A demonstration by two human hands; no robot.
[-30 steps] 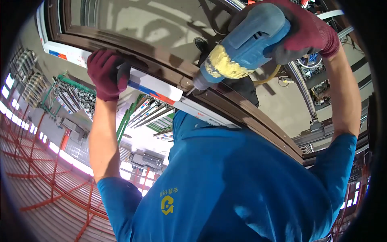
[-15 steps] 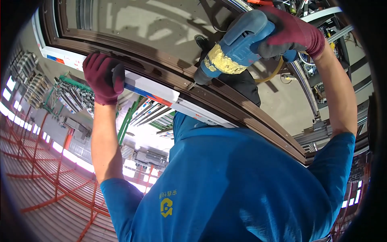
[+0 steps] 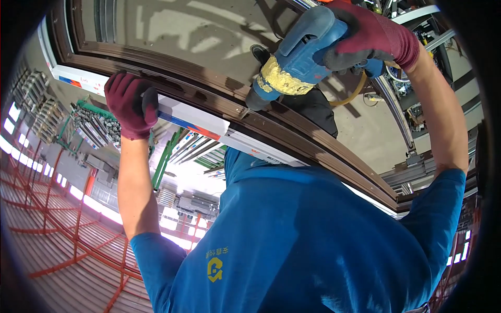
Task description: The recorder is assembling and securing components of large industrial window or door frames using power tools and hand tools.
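My left hand [image 3: 131, 104], in a maroon and black glove, is closed around the near rail of a brown metal window or door frame [image 3: 209, 86]. White protective film [image 3: 195, 119] with blue and red patches covers that rail's outer side. Gloved the same way, my right hand [image 3: 370, 39] grips the handle of a blue power drill [image 3: 297, 60] with yellow tape around its body. The drill slants down to the left, its dark chuck over the rail. A short bit [image 3: 243, 112] points at the rail's channel; whether it touches the metal is hard to see.
Beyond the frame, loose tools and parts [image 3: 412, 57] crowd a metal rack at the right. A yellow hose [image 3: 355, 93] curves below the drill. On the left stand green racks [image 3: 96, 117] stacked with long profiles. The frame's rail passes close to my body.
The drill and my right hand have shifted slightly left. My left hand and the frame appear a little further left too; both grips stay the same.
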